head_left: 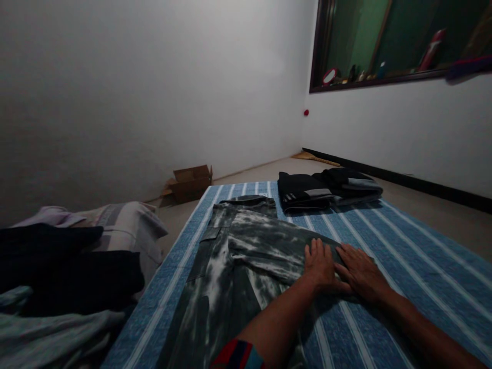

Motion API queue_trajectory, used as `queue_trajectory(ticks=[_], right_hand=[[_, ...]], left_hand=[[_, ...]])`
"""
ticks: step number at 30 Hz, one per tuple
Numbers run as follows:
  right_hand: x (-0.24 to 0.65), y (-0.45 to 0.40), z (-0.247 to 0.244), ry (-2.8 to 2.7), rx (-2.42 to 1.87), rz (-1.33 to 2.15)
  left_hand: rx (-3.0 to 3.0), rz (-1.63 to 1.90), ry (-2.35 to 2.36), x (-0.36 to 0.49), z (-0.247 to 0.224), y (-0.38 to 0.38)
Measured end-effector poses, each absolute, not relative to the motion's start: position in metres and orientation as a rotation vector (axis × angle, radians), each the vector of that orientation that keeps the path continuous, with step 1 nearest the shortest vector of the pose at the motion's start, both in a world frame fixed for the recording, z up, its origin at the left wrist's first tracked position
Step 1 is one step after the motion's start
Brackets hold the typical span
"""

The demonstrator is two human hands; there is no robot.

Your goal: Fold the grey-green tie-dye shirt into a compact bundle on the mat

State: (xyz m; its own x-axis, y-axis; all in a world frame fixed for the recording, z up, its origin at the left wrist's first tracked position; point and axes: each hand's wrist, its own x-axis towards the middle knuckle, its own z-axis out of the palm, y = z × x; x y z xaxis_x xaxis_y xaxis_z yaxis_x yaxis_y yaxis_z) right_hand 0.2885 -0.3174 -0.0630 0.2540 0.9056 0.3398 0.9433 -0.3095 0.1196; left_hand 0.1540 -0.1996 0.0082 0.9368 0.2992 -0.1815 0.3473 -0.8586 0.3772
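Note:
Grey-green tie-dyed trousers (265, 236) lie on the blue striped bed cover (430, 266), waistband at the far end and a flapped pocket on the left side. One leg runs toward me; the other angles across to the right. My left hand (322, 264) rests flat on that angled leg, fingers extended and thumb pointing right. Beside it, my right hand (361, 271) presses on the same leg farther out, also flat with fingers spread. The hands touch or nearly touch at the thumbs. The leg's outer end is partly hidden beneath my right hand.
Folded black and grey clothes (307, 192) sit at the cover's far edge. On the left, dark clothes (77, 277) and a pale cloth (130, 220) form a heap. Beyond stands an open cardboard box (192, 184) by the wall. A window (392, 46) is at upper right.

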Motion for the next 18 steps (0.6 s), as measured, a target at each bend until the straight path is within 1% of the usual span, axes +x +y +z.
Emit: queue_trajectory(ticks=[7, 13, 18], right_hand=[[0.278, -0.307, -0.045, -1.781, -2.400, -0.573], [0.279, -0.303, -0.059, -1.810, -2.353, -0.472], [0.284, -0.307, -0.062, -1.895, -2.309, -0.499]], left_hand=[[2.699, -0.223, 0.510, 0.156, 0.014, -0.201], [2.697, -0.202, 0.515, 0.155, 0.015, -0.203], [2.670, -0.286, 0.398, 0.156, 0.027, -0.182]])
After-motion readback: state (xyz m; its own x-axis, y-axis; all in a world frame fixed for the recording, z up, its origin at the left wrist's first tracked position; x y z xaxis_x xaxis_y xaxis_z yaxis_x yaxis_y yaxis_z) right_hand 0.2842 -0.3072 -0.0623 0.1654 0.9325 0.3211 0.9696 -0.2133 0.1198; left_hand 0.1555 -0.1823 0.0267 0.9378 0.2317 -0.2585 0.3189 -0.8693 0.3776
